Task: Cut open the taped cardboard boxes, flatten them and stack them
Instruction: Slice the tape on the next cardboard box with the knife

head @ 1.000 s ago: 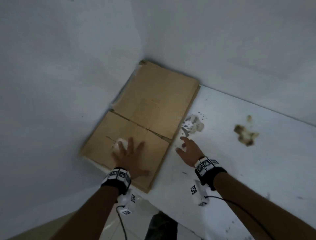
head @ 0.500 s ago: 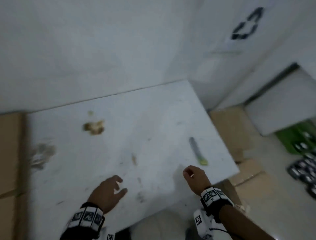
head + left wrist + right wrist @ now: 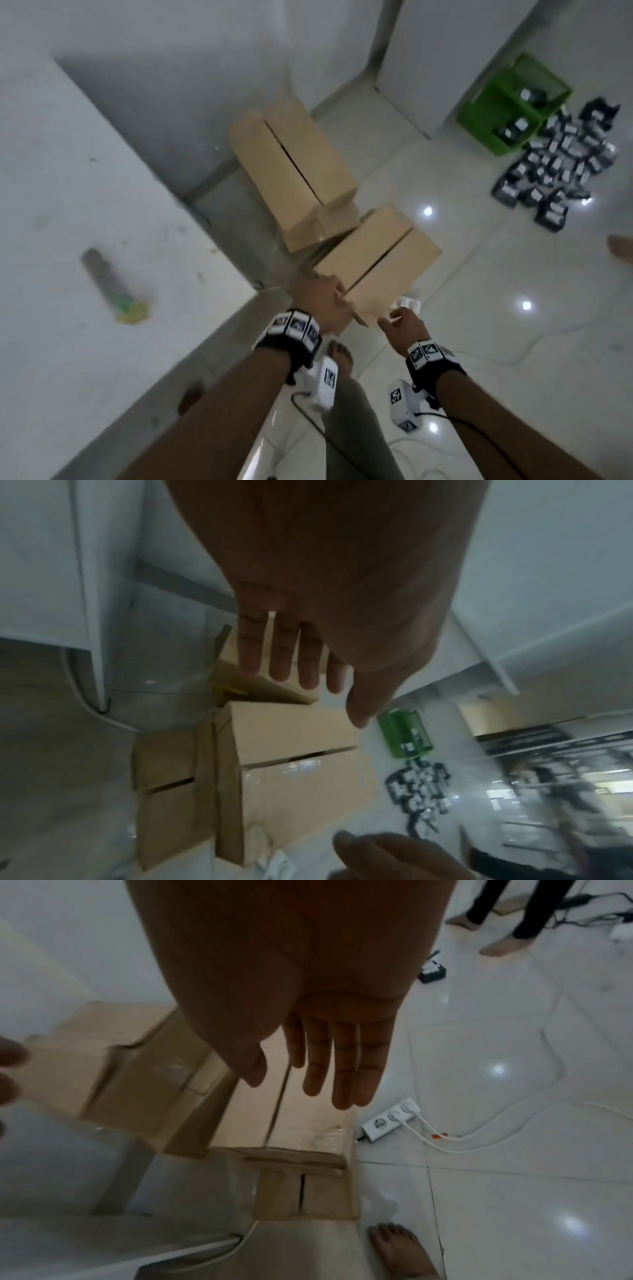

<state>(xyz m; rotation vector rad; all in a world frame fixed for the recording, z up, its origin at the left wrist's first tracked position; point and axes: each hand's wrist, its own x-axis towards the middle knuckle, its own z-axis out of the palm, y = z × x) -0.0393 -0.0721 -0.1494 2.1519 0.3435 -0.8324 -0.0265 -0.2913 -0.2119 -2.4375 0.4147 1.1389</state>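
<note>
The near cardboard box [image 3: 376, 260] sits on the floor [image 3: 513, 342], just past the corner of the white bench [image 3: 102, 240]. It is long. Its long side runs from the person's hands up and to the right in the head view. A dark slit runs down the middle of its top, along the long side. Shiny clear tape shows on its top in the wrist views.

A second cardboard box [image 3: 294, 171] lies behind it, closer to the wall. Its long side runs away from the person and leans to the left. It has a slit down its middle too.

The left hand [image 3: 318, 301] is at the near left corner of the near box. Its fingers are straight and a little apart in the left wrist view. It may be touching the corner, but the head view is too blurry to be sure. The right hand [image 3: 402, 325] is just beside the near end of the box. Its fingers are straight and close together, holding nothing.

A white power strip [image 3: 390, 1121] with plugs lies on the floor next to the box. A knife with a green end [image 3: 113, 284] lies on the bench. A green basket [image 3: 507, 102] and a pile of small dark packs [image 3: 561, 161] are far off by the wall.
</note>
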